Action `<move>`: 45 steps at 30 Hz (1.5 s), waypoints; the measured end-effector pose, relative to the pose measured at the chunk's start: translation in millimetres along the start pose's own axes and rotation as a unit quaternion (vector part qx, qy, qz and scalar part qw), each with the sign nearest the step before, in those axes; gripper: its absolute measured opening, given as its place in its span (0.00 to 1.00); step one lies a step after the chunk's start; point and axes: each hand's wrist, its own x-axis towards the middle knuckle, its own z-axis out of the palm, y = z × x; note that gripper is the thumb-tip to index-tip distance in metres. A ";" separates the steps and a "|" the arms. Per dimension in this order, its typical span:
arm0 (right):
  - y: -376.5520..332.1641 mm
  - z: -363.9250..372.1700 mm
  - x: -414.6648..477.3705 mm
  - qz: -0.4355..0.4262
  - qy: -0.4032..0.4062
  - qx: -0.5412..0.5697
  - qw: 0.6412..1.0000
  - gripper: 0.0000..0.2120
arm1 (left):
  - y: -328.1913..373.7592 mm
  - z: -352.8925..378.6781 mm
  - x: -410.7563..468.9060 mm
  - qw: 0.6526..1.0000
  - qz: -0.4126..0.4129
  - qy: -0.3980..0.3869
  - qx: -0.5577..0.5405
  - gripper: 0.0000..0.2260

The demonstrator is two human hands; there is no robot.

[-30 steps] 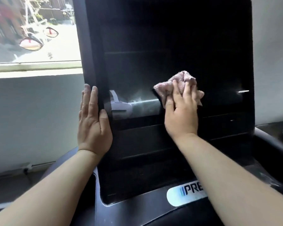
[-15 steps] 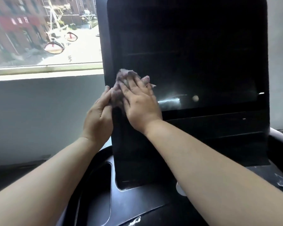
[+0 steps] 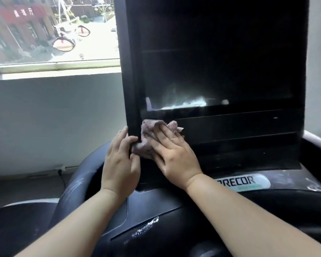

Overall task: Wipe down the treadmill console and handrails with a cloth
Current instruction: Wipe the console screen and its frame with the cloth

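The right hand (image 3: 174, 154) presses the cloth (image 3: 150, 130), fingers flat, on the lower left corner of the console (image 3: 230, 123) — the console-wiping step. The left hand (image 3: 120, 160) grips its edge; next, probably a steady rightward sweep.

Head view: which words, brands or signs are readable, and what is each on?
"RECOR", first letter half hidden: oval badge on the console.
Small line under it: blurred.
Red building sign outside: white characters, too blurred to read.
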 end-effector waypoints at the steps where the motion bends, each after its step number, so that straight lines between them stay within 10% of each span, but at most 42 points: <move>1: 10.2 -5.6 -6.5 -0.029 -0.007 -0.013 0.999 0.21 | 3.9 2.8 -3.2 1.000 0.018 0.005 0.010 0.18; 8: 85.2 -52.6 -38.7 -0.031 -0.020 -0.051 0.998 0.20 | 58.5 45.6 7.8 0.972 0.199 -0.087 0.087 0.24; 23: 267.0 -161.4 -134.7 0.117 -0.077 -0.104 0.985 0.36 | 167.6 163.1 35.2 0.936 0.269 -0.164 0.154 0.27; 29: 273.2 -155.2 -158.9 0.201 0.083 -0.059 0.974 0.15 | 189.8 188.5 3.2 0.933 0.295 -0.160 0.129 0.21; 35: 280.2 -143.8 -179.2 0.329 0.072 0.057 0.940 0.07 | 191.5 193.6 -10.7 0.927 0.265 -0.219 0.149 0.17; 43: 284.3 -169.7 -172.1 0.345 -0.274 0.093 0.893 0.05 | 206.3 208.7 -11.6 0.943 0.100 -0.244 0.202 0.20; 45: 283.9 -176.4 -170.2 0.368 -0.236 0.135 0.889 0.04 | 207.8 207.1 -14.8 0.939 0.076 -0.269 0.199 0.25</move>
